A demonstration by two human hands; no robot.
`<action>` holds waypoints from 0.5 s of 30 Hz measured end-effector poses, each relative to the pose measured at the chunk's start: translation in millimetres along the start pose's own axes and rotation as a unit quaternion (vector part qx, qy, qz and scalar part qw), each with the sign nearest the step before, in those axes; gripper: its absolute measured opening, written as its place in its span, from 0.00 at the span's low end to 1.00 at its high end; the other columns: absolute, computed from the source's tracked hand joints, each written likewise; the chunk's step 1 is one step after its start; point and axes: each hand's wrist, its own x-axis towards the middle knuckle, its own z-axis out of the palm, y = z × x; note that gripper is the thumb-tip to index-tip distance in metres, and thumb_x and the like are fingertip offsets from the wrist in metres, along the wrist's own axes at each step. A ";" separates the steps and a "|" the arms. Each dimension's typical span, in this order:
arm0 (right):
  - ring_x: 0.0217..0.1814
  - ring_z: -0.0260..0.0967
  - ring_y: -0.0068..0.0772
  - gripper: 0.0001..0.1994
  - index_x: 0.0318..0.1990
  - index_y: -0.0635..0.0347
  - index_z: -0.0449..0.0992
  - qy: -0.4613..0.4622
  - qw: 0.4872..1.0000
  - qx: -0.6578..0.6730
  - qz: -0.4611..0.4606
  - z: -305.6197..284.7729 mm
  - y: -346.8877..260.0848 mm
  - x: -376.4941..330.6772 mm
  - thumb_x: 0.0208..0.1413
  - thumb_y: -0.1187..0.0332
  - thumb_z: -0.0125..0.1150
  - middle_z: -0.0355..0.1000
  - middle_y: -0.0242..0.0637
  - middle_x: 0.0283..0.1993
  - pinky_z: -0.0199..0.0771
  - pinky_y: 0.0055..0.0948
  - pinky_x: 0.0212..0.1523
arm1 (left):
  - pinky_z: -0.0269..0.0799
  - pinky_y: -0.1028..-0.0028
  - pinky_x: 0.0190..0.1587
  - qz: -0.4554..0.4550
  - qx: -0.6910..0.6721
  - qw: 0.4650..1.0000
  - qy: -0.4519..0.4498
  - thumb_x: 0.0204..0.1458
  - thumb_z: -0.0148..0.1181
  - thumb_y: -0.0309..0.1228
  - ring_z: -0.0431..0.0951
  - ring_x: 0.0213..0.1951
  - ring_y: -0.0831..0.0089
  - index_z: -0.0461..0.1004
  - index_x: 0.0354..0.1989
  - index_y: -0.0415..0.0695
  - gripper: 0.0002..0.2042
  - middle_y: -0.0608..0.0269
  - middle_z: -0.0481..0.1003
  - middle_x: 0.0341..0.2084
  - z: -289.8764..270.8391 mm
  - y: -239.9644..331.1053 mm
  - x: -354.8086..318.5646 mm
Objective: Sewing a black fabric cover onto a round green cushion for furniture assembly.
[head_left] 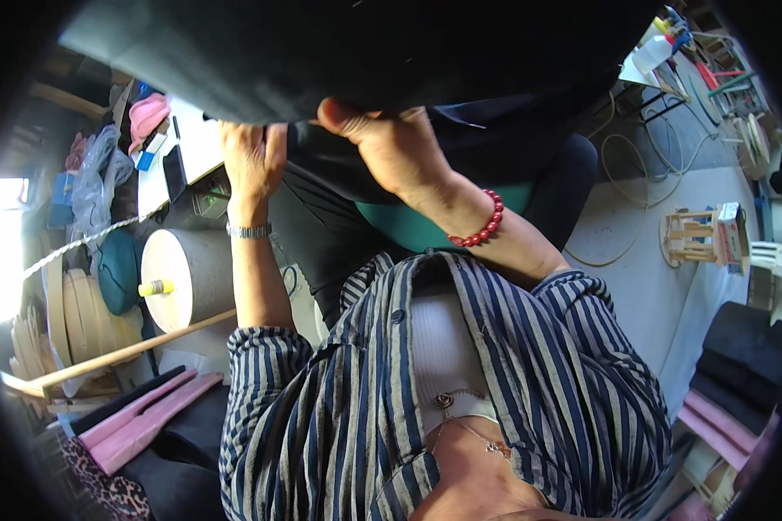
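Observation:
A broad piece of black cloth [365,56] spans the top of the head view, its near edge above my lap. At that edge, on the left, my left hand [254,161] is closed, its fingertips bent into the cloth and partly hidden. Further right, my right hand [397,149] pinches the same edge, thumb on the near side and the other fingers largely hidden behind it. Slight motion blur softens the right hand. Whether the cloth is loose or covers something firm, I cannot tell. Below it, a green seat [400,224] shows between my dark-trousered legs.
Left stands a white table [202,139] with a dark phone [175,174] and a pink cloth [148,117]. Nearer are a large pale roll [208,278], a wooden bar [139,351] and pink-and-black pieces [152,421]. Right, a hose [643,178] and a wooden stool [695,236] lie on the floor.

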 end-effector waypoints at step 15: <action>0.43 0.76 0.36 0.18 0.43 0.66 0.77 -0.103 0.885 -0.447 -0.085 -37.5 -16.8 -14.4 0.45 0.67 0.70 0.77 0.44 0.40 0.75 0.28 0.47 | 0.63 0.64 0.46 0.012 0.044 0.999 0.007 0.49 0.59 0.32 0.73 0.36 0.56 0.77 0.30 0.39 0.08 0.54 0.76 0.28 8.1 -9.3 1.0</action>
